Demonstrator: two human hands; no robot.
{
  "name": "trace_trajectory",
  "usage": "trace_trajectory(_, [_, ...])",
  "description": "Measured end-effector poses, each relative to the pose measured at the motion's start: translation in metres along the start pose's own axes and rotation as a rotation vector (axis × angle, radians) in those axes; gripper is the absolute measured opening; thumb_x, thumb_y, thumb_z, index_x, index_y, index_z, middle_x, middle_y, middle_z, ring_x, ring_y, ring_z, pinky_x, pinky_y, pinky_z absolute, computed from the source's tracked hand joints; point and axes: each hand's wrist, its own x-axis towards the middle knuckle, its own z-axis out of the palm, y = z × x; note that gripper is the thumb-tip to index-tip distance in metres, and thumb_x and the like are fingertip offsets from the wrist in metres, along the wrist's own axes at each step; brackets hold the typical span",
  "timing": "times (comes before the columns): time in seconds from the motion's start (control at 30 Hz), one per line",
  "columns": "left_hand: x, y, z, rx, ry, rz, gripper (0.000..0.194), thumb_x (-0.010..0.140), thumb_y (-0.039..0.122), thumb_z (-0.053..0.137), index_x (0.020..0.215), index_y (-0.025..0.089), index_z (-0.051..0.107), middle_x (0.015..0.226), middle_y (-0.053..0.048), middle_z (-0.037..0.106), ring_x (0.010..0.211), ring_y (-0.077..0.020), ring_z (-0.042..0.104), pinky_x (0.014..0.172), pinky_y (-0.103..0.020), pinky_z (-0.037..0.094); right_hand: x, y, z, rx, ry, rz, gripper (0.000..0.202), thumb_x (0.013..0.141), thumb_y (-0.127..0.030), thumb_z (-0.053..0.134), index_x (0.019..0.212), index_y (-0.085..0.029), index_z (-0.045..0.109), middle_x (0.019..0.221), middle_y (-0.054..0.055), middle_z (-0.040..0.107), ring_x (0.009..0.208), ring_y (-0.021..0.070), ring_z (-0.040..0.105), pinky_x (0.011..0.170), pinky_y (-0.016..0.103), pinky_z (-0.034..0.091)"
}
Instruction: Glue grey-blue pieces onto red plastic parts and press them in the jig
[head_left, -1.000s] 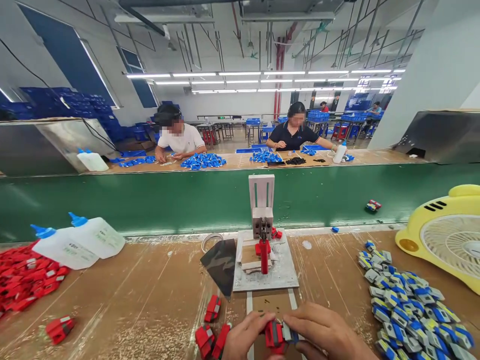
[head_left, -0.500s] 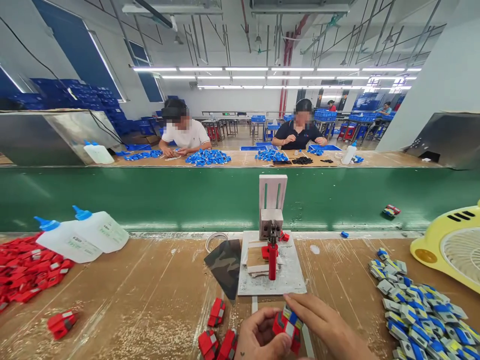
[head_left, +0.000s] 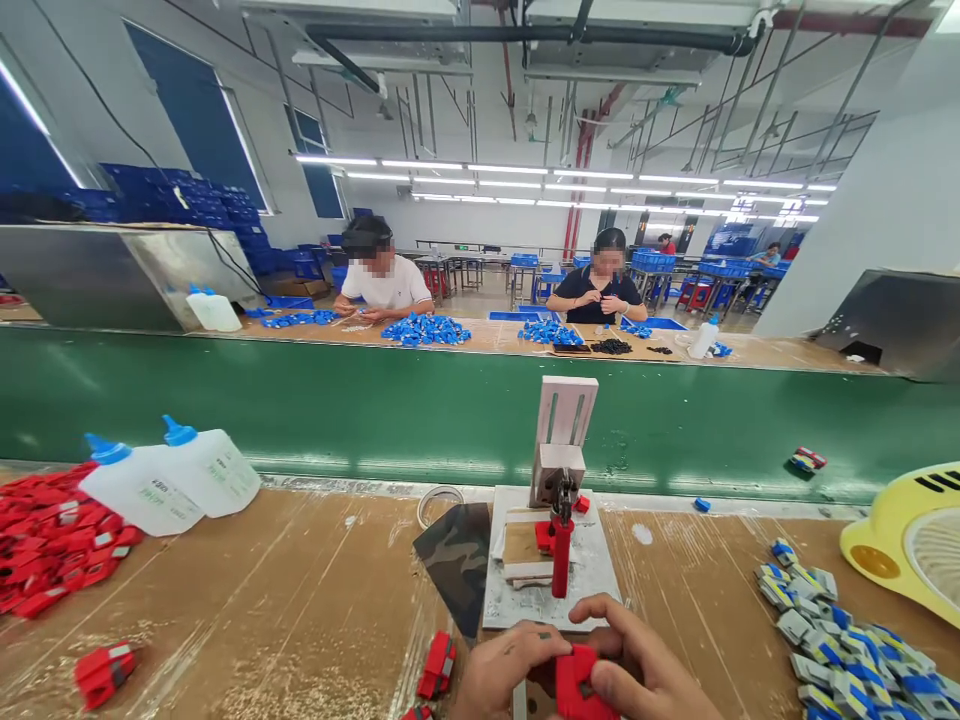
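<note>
Close to the near edge of the bench, my left hand [head_left: 506, 668] grips a small red plastic part [head_left: 579, 688] with its fingers over the top. My right hand [head_left: 641, 662] has its thumb pressed against the same part, its index finger curved above. Both palms hide the part's underside. Just beyond stands a toggle-clamp fixture on a white base plate [head_left: 600, 585], its red handle [head_left: 561, 560] pointing down and a red piece [head_left: 544, 537] under it. Left of my hands lies a red and grey part [head_left: 436, 665].
Grey, blue and yellow parts [head_left: 862, 640] are heaped at right, near a yellow fan [head_left: 885, 560]. At left are a red parts pile [head_left: 60, 540] and two white bottles [head_left: 217, 475]. A green belt [head_left: 337, 410] crosses ahead; two people sit behind it.
The part in my hands has been turned; its blue and yellow section no longer shows, and a red face does. My view has shifted, so the bench appears lower.
</note>
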Motion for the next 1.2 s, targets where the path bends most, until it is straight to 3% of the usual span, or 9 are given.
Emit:
trace_trajectory(0.13, [0.018,0.01,-0.012,0.076,0.033,-0.126,0.035,0.072,0.027,0.082,0.107,0.026,0.08,0.091,-0.005,0.081,0.079,-0.0221,0.073,0.073,-0.024,0.058,0.011,-0.018,-0.005,-0.239,0.122,-0.051,0.063,0.086,-0.079,0.05,0.107,-0.021,0.065,0.071,0.0,0.065,0.069,0.0205,0.059,0.069,0.032,0.045])
trace_trajectory(0.27, [0.05,0.023,-0.041,0.14,0.073,-0.403,0.029,0.067,0.021,0.066,0.092,0.018,0.079,0.083,-0.005,0.08,0.075,-0.0217,0.072,0.069,-0.025,0.056,0.033,-0.034,-0.013,-0.381,0.34,-0.061,0.049,0.085,-0.067,0.059,0.088,-0.019,0.065,0.062,-0.004,0.053,0.059,0.0168,0.05,0.058,0.028,0.037])
trace_trajectory(0.43, [0.086,0.016,-0.068,0.249,0.068,-0.426,0.023,0.064,0.022,0.063,0.081,0.016,0.076,0.067,0.0,0.071,0.065,-0.0193,0.062,0.063,-0.027,0.046,0.047,-0.048,-0.001,-0.19,0.102,0.109,0.049,0.068,-0.061,0.077,0.088,-0.017,0.067,0.054,-0.01,0.043,0.049,0.01,0.035,0.048,0.023,0.024])
trace_trajectory(0.6, [0.105,0.001,-0.045,0.253,0.013,-0.422,0.023,0.06,0.016,0.068,0.08,0.014,0.079,0.066,0.0,0.07,0.063,-0.0186,0.059,0.061,-0.027,0.043,0.028,-0.08,0.0,0.445,-0.005,0.22,0.059,0.062,-0.069,0.085,0.066,-0.02,0.052,0.047,-0.015,0.033,0.041,0.0029,0.014,0.042,0.018,0.013])
trace_trajectory(0.7, [0.114,-0.007,-0.024,0.199,-0.012,-0.431,0.026,0.061,0.014,0.071,0.086,0.012,0.079,0.069,-0.001,0.073,0.065,-0.019,0.063,0.063,-0.027,0.047,0.023,-0.099,-0.005,0.577,-0.039,0.256,0.063,0.06,-0.068,0.087,0.058,-0.021,0.045,0.039,-0.017,0.024,0.035,0.0018,0.013,0.038,0.017,0.012])
trace_trajectory(0.8, [0.116,-0.015,-0.013,0.16,0.001,-0.436,0.029,0.063,0.011,0.071,0.092,0.012,0.078,0.075,-0.002,0.077,0.07,-0.0205,0.068,0.067,-0.028,0.051,0.019,-0.103,-0.007,0.533,-0.004,0.233,0.06,0.062,-0.064,0.089,0.059,-0.02,0.048,0.041,-0.015,0.028,0.037,0.0021,0.014,0.039,0.016,0.01])
trace_trajectory(0.97, [0.111,-0.02,-0.015,0.128,0.033,-0.421,0.027,0.067,0.009,0.069,0.092,0.014,0.076,0.084,-0.004,0.082,0.079,-0.0229,0.072,0.072,-0.029,0.054,0.013,-0.085,-0.006,0.35,0.121,0.231,0.061,0.057,-0.066,0.091,0.075,-0.018,0.057,0.05,-0.014,0.036,0.047,0.004,0.011,0.045,0.017,0.013])
trace_trajectory(1.07, [0.109,-0.02,-0.017,0.122,0.043,-0.413,0.022,0.068,0.009,0.068,0.088,0.015,0.075,0.084,-0.003,0.082,0.079,-0.0226,0.073,0.071,-0.029,0.054,0.014,-0.074,-0.007,0.221,0.104,0.224,0.058,0.064,-0.068,0.084,0.081,-0.018,0.06,0.05,-0.014,0.034,0.047,0.005,0.013,0.046,0.02,0.016])
trace_trajectory(1.2, [0.108,-0.02,-0.017,0.116,0.041,-0.402,0.021,0.068,0.008,0.067,0.087,0.016,0.073,0.084,-0.003,0.082,0.08,-0.0221,0.073,0.071,-0.028,0.055,0.016,-0.065,-0.012,0.004,0.059,0.207,0.055,0.072,-0.069,0.074,0.088,-0.018,0.064,0.06,-0.007,0.049,0.049,0.0077,0.028,0.05,0.022,0.022])
